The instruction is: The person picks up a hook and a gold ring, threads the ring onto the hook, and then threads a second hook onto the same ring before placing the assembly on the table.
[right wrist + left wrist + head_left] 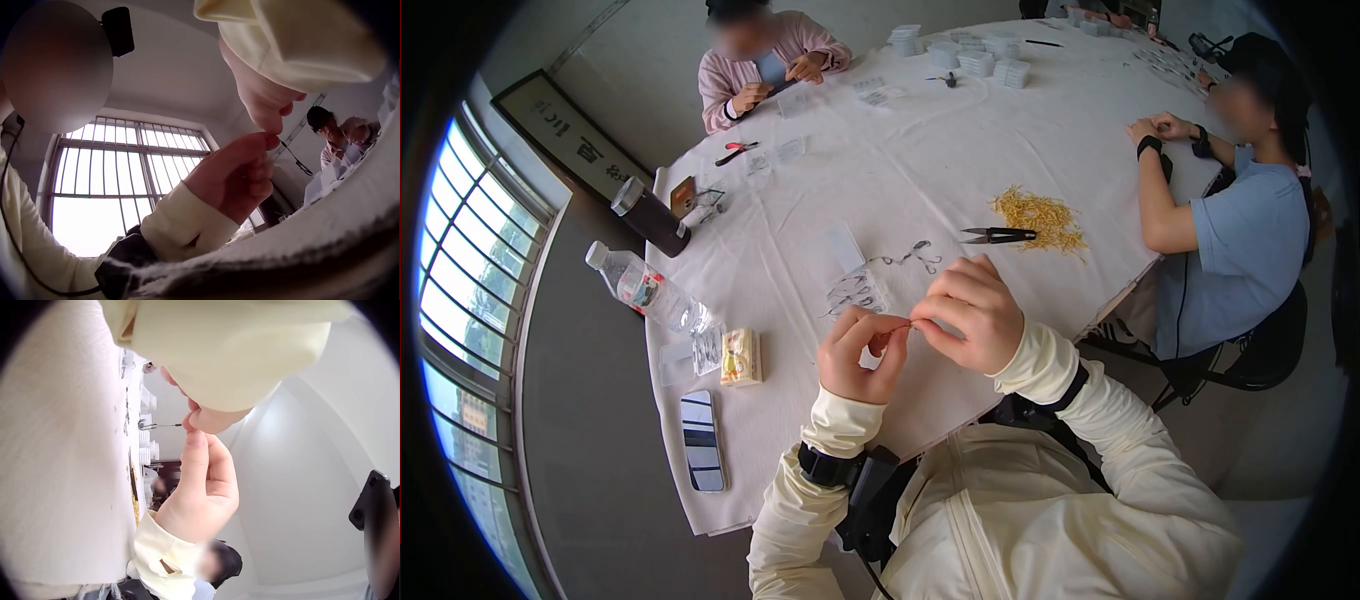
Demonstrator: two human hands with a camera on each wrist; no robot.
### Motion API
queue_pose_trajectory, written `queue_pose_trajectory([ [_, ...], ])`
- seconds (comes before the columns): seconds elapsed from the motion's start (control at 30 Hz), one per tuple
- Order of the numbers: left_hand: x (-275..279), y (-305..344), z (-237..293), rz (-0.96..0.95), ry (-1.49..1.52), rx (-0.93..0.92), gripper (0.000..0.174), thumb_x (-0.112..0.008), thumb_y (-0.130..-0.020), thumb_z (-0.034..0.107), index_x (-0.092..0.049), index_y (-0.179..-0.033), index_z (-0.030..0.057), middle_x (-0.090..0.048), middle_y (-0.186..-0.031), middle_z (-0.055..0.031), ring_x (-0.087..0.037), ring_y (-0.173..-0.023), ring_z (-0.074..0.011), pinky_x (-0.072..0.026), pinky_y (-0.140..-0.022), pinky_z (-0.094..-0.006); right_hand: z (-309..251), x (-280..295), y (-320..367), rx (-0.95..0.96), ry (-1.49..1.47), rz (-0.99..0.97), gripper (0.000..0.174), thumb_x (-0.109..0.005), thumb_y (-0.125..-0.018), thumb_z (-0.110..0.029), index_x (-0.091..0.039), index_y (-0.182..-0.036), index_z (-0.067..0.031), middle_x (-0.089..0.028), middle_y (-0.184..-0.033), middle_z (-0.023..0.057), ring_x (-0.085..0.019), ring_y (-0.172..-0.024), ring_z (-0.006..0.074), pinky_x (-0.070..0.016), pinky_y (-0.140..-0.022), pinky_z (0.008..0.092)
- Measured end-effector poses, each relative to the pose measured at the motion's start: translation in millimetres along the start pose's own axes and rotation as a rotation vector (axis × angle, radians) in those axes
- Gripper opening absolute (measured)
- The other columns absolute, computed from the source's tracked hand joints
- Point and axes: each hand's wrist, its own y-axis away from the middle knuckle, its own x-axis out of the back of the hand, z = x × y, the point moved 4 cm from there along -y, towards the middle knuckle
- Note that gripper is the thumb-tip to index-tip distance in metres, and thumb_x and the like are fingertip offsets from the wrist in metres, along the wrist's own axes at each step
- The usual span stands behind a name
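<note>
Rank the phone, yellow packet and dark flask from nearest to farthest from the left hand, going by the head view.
From the left hand:
1. Yellow packet, to its left.
2. Phone, to the left and farther back.
3. Dark flask, to the left and well forward.

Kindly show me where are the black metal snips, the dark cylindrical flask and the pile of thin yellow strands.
Black metal snips (1014, 235): head view, on the handle.
Dark cylindrical flask (656, 222): head view, on its side.
Pile of thin yellow strands (1040, 214): head view, near its middle.
</note>
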Motion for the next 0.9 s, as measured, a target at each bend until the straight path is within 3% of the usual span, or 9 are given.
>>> queue_pose_trajectory([
  [0.33,-2,-1,1,0.007,-0.076,-0.047,0.007,-0.068,-0.08,-0.004,-0.068,-0.086,-0.0006,-0.056,-0.074,-0.0058,-0.054,-0.061,-0.0126,-0.0444,-0.057,-0.0259,-5,-10,2,0.118,0.158,-0.009,0.016,-0.073,-0.069,-0.011,-0.06,-0.078,-0.0116,-0.054,-0.085,-0.0014,-0.053,-0.083,0.0178,-0.0386,-0.075,0.0346],
  [0.53,-4,-1,-4,-0.018,-0.015,0.001,0.004,-0.068,-0.082,-0.002,-0.068,-0.086,-0.0016,-0.057,-0.076,-0.0056,-0.054,-0.063,-0.0109,-0.0445,-0.058,-0.0249,-3,-8,1,0.05,0.1,0.024,0.024,-0.072,-0.063,-0.004,-0.058,-0.081,-0.0126,-0.055,-0.082,-0.0003,-0.055,-0.079,0.0203,-0.0384,-0.073,0.0351],
  [0.63,-5,-1,-9,0.007,0.042,0.018,0.006,-0.07,-0.082,0.0,-0.07,-0.087,0.0026,-0.058,-0.074,-0.0042,-0.053,-0.06,-0.0105,-0.0441,-0.056,-0.0245,-1,-6,2,0.022,0.108,-0.006,0.02,-0.071,-0.067,-0.008,-0.057,-0.08,-0.0128,-0.053,-0.085,0.0002,-0.053,-0.082,0.019,-0.0392,-0.074,0.0353],
  [0.9,-6,3,-22,0.006,0.236,0.162,0.005,-0.068,-0.086,0.001,-0.067,-0.091,0.0004,-0.062,-0.081,-0.0028,-0.054,-0.065,-0.0068,-0.044,-0.06,-0.022,4,2,0,-0.052,-0.053,0.013,0.02,-0.074,-0.069,-0.008,-0.061,-0.084,-0.0137,-0.056,-0.085,-0.0009,-0.054,-0.082,0.0194,-0.0389,-0.075,0.0342],
])
